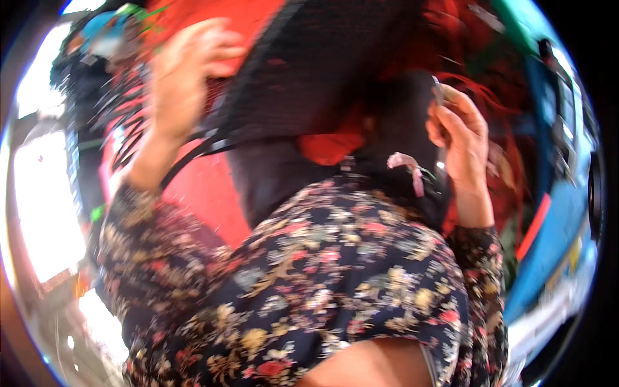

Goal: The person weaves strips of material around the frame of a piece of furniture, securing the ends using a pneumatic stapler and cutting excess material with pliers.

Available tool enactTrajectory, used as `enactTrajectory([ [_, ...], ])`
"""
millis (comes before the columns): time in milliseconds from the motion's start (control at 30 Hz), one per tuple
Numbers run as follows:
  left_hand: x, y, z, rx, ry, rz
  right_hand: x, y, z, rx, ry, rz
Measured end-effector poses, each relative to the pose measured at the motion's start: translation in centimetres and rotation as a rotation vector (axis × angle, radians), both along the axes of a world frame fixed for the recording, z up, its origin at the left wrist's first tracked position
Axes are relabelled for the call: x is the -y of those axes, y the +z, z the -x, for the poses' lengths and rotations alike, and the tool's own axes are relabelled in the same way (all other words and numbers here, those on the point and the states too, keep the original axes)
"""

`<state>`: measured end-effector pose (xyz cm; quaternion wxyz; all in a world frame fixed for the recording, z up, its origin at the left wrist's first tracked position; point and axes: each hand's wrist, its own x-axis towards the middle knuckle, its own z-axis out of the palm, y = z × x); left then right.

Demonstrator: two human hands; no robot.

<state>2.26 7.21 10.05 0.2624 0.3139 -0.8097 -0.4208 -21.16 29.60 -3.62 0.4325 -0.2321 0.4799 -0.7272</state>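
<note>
The view is blurred by motion. My left hand [184, 71] is raised at the upper left, its fingers curled against the edge of a large black woven fabric [316, 64]; whether it grips the fabric is unclear. My right hand [461, 132] is lifted at the right and pinches a small thin grey object [438, 90] between its fingertips. Both forearms wear dark floral sleeves [322, 277]. A black strap [196, 149] runs under my left wrist.
Red cloth [206, 193] lies behind the black fabric, with a red patch [329, 147] at its middle. A small pink ribbon [406, 162] sits near my right wrist. A blue rounded surface [554, 226] curves along the right. Bright light fills the left rim.
</note>
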Motion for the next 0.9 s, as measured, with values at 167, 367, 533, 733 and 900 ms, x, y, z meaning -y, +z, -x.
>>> enactTrajectory([
  [167, -1.0, -1.7, -4.7, 0.065, 0.117, 0.196, -8.0, 1.5, 4.2, -0.160, -0.241, -0.082],
  [367, -4.9, -2.8, -6.1, -0.083, -0.021, 0.426, -15.8, 5.6, 12.0, -0.935, -0.698, -0.595],
  [533, -6.9, -5.5, -8.2, -0.182, -0.086, 0.681, -24.4, 0.8, 21.9, -1.365, -0.885, -1.082],
  [733, -8.9, -7.0, -11.5, -0.010, -0.163, 0.756, -28.9, -5.2, 27.0, -1.502, -0.512, -1.429],
  [900, -9.7, -4.6, -11.8, -0.579, -0.701, -0.340, -18.0, -5.3, 25.0, -1.682, -0.515, -0.911],
])
